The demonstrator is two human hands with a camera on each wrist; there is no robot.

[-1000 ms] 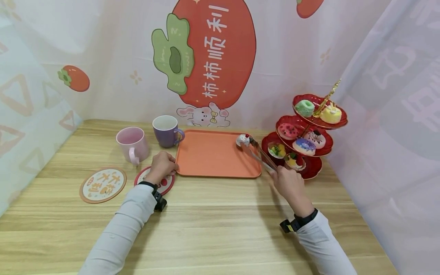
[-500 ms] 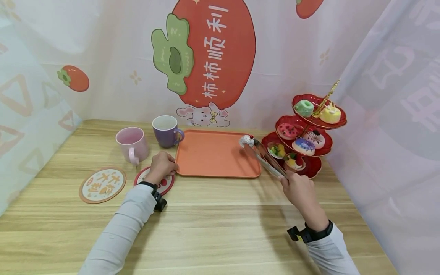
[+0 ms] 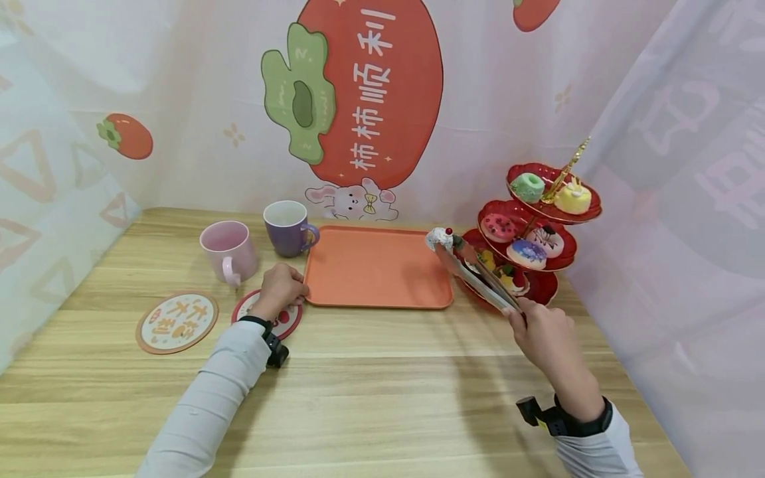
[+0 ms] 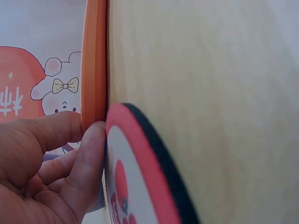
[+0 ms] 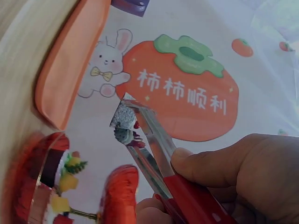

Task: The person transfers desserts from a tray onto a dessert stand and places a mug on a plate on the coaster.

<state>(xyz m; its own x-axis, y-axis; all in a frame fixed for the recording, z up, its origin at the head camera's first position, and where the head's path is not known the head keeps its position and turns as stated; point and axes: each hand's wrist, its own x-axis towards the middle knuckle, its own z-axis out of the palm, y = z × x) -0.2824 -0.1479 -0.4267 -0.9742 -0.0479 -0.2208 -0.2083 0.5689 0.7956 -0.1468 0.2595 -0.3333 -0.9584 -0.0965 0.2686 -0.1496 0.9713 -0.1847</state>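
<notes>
In the head view my right hand (image 3: 548,335) holds metal tongs (image 3: 483,287); the right wrist view shows their red handle (image 5: 194,198). Between the tong tips is a small silvery-white toy cake (image 3: 439,239) with a red cherry and a darker end. It appears over the right edge of the orange tray (image 3: 376,272), near the stand. My left hand (image 3: 283,291) pinches the tray's left front corner between thumb and finger, as the left wrist view confirms. Under that hand lies a red-rimmed round coaster (image 4: 140,163), partly covered.
A three-tier red stand (image 3: 544,292) bears several toy desserts at the right. Left of the tray are a purple mug (image 3: 285,232) and a pink mug (image 3: 230,252). An orange-rimmed coaster (image 3: 178,323) lies on the wooden table (image 3: 382,398). Printed cloth (image 3: 209,79) hangs behind.
My right hand has moved right and toward me. The tongs and the cake have shifted right, from over the tray to its right edge by the stand. My left hand stays on the tray corner.
</notes>
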